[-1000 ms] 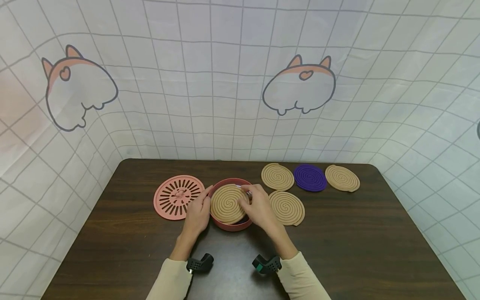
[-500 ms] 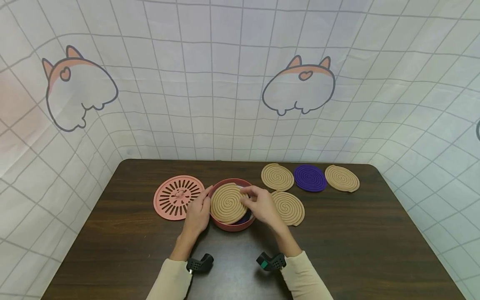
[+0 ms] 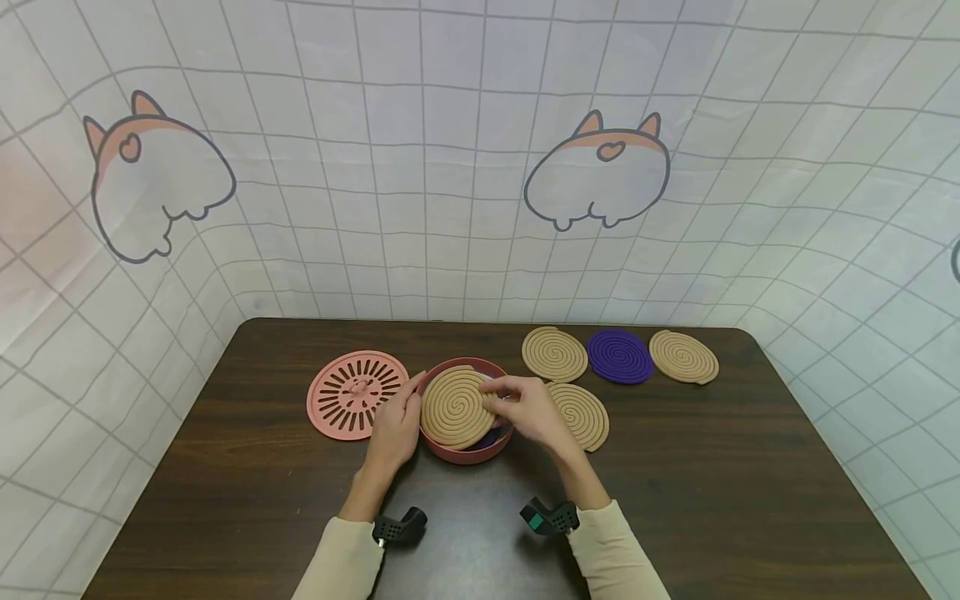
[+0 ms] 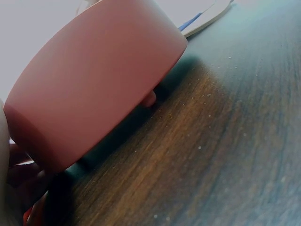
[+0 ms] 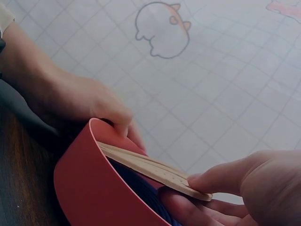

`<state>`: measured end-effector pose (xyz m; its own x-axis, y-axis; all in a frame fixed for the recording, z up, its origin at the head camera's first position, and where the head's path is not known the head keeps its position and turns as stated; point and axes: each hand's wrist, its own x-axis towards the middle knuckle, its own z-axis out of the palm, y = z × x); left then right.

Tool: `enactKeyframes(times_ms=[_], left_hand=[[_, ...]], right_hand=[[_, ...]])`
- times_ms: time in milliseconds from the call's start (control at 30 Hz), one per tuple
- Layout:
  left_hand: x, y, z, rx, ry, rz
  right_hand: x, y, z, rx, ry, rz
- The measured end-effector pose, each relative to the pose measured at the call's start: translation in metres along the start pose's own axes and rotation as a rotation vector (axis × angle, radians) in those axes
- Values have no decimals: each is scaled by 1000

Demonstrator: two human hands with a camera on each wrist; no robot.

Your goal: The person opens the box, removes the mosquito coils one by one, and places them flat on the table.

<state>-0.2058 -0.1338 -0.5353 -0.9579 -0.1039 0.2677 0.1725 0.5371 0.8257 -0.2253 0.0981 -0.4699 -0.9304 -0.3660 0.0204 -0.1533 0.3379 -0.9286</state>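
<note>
A tan mosquito coil [image 3: 456,408] lies tilted over a round red box [image 3: 467,457], its right edge raised above the rim. My right hand [image 3: 527,408] pinches that raised edge, thumb on top and fingers beneath, as the right wrist view shows. My left hand [image 3: 395,429] grips the box by its left side, with the thumb at the rim. Inside, under the tan coil, something dark blue and ridged [image 5: 136,186] partly shows. In the left wrist view the box wall [image 4: 94,80] fills much of the picture, close over the table.
A slotted pink lid [image 3: 358,395] lies left of the box. To the right lie a tan coil [image 3: 555,353], a purple coil [image 3: 619,356], another tan coil [image 3: 684,357] and a nearer tan coil [image 3: 581,417]. A gridded curtain [image 3: 480,283] hangs behind the dark wooden table [image 3: 675,500].
My right hand has moved slightly right, its fingers now at the edge of the coil, which has lifted on that side. More dark blue shows beneath. The left hand stays put.
</note>
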Motion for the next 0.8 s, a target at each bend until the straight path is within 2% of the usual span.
enactKeyframes(times_ms=[267,800], left_hand=[[0,0,0,5,-6,-3],[0,0,0,3,-5,-8]], right_hand=[[0,1,0,12,-12,2],[1,3,2,22,16,36]])
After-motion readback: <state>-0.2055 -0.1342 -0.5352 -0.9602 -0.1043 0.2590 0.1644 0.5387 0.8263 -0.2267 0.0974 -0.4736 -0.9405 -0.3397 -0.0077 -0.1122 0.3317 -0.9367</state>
